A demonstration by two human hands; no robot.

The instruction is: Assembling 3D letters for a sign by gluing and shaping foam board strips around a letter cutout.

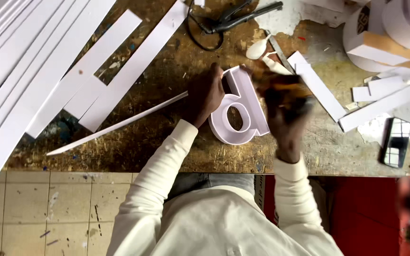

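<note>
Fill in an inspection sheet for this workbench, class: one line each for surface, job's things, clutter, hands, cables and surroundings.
Surface: worn wooden bench, stained and flecked with paint.
Job's things: white channel letter lying flat at the bench's near edge; long thin white strip running from it toward the left.
Clutter: white strips piled on the left; offcuts and foam blocks on the right; white spoon; phone.
Hands: left hand presses on the letter by the strip's end; right hand is blurred over the letter's far side, its hold unclear.
Cables: black cord looping from a dark tool.
Surroundings: tiled floor, spattered; red panel under the bench.
</note>
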